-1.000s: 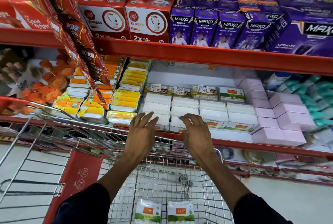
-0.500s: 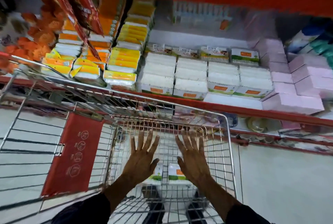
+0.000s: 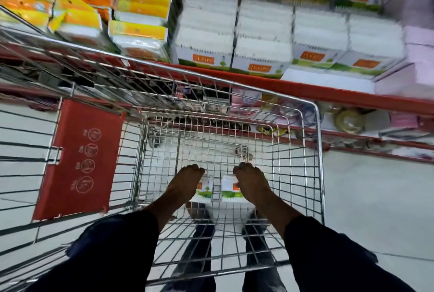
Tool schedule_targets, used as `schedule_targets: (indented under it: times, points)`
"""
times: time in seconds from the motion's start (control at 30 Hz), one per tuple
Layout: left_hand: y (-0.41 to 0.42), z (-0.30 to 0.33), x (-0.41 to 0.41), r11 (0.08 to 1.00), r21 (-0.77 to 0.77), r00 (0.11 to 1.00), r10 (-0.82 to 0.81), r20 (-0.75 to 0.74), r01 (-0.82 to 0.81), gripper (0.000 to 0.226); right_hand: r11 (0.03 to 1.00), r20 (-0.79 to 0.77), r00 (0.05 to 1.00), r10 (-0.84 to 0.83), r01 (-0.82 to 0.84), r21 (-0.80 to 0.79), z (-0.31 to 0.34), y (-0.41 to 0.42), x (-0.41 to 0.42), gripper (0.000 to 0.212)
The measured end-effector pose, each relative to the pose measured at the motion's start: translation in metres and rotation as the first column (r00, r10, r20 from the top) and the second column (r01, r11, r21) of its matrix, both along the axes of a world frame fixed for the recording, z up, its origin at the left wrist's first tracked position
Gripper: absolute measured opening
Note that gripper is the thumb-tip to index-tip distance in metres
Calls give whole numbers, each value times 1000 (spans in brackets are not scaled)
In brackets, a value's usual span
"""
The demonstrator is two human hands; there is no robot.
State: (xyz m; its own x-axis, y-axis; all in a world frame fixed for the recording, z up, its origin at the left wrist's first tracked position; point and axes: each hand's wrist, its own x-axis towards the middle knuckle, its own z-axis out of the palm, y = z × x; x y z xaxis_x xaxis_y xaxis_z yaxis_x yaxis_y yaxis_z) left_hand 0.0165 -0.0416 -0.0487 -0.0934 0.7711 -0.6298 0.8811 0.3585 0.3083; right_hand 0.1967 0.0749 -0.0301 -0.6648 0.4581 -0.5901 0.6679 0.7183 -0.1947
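Note:
Two white packs with orange labels and green bottoms lie side by side on the floor of a wire shopping cart. My left hand reaches down onto the left pack, fingers curled over its far edge. My right hand does the same on the right pack. Both hands cover much of the packs, and the fingertips are hidden from view. Dark sleeves cover both forearms.
A red shelf edge runs just beyond the cart. On it stand rows of the same white packs, yellow and orange packs to the left, pink boxes to the right. A red flap hangs on the cart's left.
Both hands came back from the shelf and dropped into the cart. The fingers, spread flat half a second ago, now curl over the two packs. My view tilted further down.

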Motion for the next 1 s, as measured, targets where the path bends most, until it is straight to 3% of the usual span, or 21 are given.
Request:
schedule_targets:
  times: [0.17, 0.33, 0.47, 0.73, 1.0]
  points:
    - [-7, 21, -8, 984, 149, 993, 84, 86, -96, 26, 989, -60, 989, -134, 129, -77, 18, 4, 7, 22]
    - [-6, 56, -9, 966, 232, 993, 102, 58, -113, 33, 969, -177, 953, -245, 234, -82, 49, 3, 12, 20]
    - [9, 115, -9, 920, 375, 990, 140, -32, -118, 38, 970, -266, 941, -210, 235, 65, 101, 18, 7, 22]
    - [49, 240, -5, 757, 648, 979, 182, -94, -79, 29, 901, -489, 849, -201, 356, 247, 229, 73, 13, 39]
    - [113, 326, 32, 610, 792, 992, 97, -81, 5, 29, 820, -636, 745, -200, 483, 308, 311, 126, 56, 36]
